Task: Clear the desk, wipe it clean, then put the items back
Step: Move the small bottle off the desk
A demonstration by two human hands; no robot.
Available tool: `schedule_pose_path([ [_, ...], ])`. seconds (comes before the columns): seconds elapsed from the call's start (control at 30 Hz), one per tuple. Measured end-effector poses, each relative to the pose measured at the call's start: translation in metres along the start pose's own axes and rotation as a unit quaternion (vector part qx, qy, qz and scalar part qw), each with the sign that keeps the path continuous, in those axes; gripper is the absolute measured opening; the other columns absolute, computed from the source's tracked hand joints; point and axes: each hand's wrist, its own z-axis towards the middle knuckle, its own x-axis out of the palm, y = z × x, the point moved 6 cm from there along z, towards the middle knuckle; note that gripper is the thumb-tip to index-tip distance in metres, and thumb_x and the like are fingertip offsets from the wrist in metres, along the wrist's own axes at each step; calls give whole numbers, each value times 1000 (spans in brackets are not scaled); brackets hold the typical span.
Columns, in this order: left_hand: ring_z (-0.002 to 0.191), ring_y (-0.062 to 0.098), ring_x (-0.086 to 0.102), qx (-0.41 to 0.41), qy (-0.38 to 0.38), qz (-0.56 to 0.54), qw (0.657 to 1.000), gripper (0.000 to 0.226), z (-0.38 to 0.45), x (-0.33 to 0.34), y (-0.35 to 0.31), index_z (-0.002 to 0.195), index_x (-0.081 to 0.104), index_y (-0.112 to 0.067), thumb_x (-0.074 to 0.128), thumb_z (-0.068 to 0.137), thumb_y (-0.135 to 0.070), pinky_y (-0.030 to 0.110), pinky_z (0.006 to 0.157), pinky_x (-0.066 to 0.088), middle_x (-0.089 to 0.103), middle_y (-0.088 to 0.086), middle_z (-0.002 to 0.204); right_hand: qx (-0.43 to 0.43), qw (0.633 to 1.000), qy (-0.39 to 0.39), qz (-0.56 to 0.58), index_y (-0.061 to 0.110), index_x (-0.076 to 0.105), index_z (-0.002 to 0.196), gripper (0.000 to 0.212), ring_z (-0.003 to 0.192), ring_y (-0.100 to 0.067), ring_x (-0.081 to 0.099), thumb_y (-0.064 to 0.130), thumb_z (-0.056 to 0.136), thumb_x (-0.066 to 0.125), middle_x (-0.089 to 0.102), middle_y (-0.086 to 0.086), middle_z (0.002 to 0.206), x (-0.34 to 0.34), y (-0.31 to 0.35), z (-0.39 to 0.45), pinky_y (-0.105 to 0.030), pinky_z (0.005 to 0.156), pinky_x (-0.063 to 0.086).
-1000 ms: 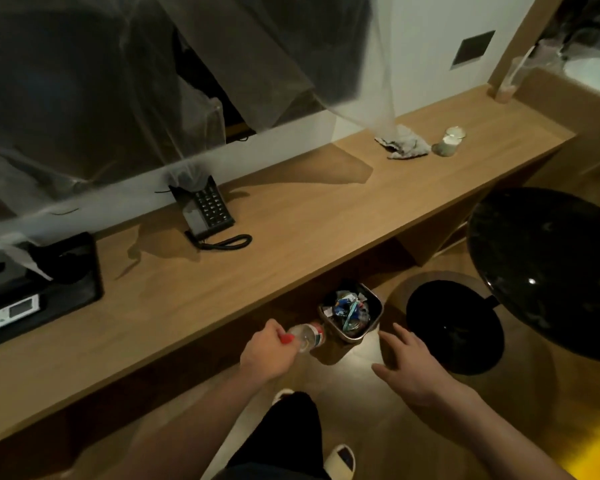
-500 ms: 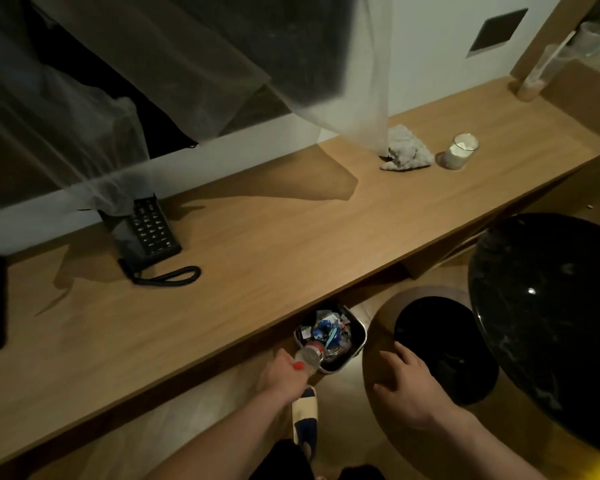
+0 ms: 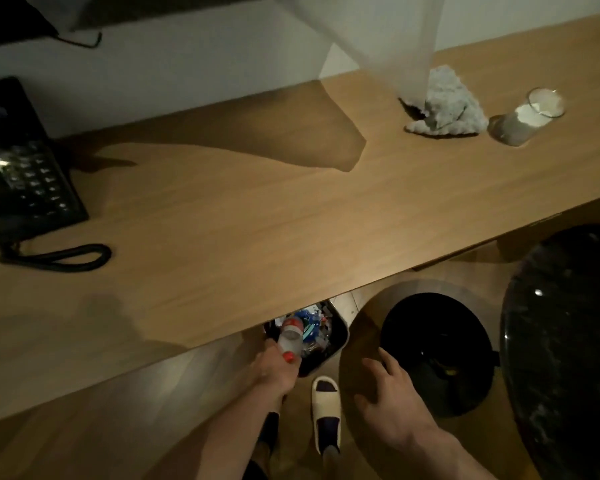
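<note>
left grip [image 3: 274,370] grasping bottle [image 3: 290,337] over bin [image 3: 336,344] half hidden under desk [image 3: 257,209], right grip [image 3: 392,407] released

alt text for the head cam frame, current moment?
The left hand holds a red-capped plastic bottle over a full waste bin under a wooden desk, while the right hand hovers open nearby. On the desk sit a black phone, a crumpled cloth and a glass.
</note>
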Motion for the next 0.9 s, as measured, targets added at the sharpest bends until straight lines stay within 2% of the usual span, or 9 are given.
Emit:
schedule_pose_path([
  [0.13, 92, 23, 66, -9, -11, 5, 1000, 42, 24, 25, -6, 109, 46, -26, 72, 86, -50, 42, 83, 59, 64, 1, 103, -22, 999, 23, -24, 37, 27, 159, 77, 158, -22, 6, 44, 94, 66, 2, 7, 171, 6, -7, 31, -43, 127, 23],
  [0.27, 113, 30, 64, -8, 21, 38, 999, 48, 25, 61, -2, 130, 43, -24, 69, 92, -35, 38, 89, 52, 64, 5, 119, -46, 997, 34, -47, 36, 28, 159, 74, 158, -23, 8, 43, 95, 65, 4, 6, 171, 6, -16, 51, -44, 127, 23],
  [0.37, 114, 29, 64, -20, 53, 57, 997, 58, 13, 75, 17, 140, 40, -30, 67, 89, -23, 42, 95, 55, 65, 5, 122, -61, 995, 52, -55, 36, 27, 159, 74, 158, -24, 9, 45, 95, 63, 4, 5, 171, 9, -18, 55, -46, 127, 23],
  [0.53, 119, 26, 60, 12, 31, 60, 998, 62, -53, 35, 22, 143, 37, -33, 65, 89, -24, 38, 100, 52, 61, 3, 132, -102, 990, 62, -69, 33, 23, 161, 77, 157, -26, 10, 42, 96, 62, 5, 2, 172, 1, -6, 34, -43, 127, 23],
  [0.73, 138, 20, 43, 95, -55, 71, 992, 66, -157, -37, 16, 151, 36, -27, 65, 93, -25, 34, 116, 39, 39, -4, 153, -149, 980, 70, -110, 33, 11, 164, 88, 158, -28, 4, 39, 95, 65, 1, 2, 172, -29, 27, -20, -42, 127, 18],
  [0.9, 150, 19, 27, 105, -132, 44, 985, 68, -235, -89, 35, 156, 33, -28, 63, 95, -32, 36, 124, 28, 22, -5, 166, -209, 964, 63, -150, 33, 13, 164, 84, 158, -28, 3, 46, 96, 60, 2, 2, 172, -38, 64, -77, -41, 128, 14],
])
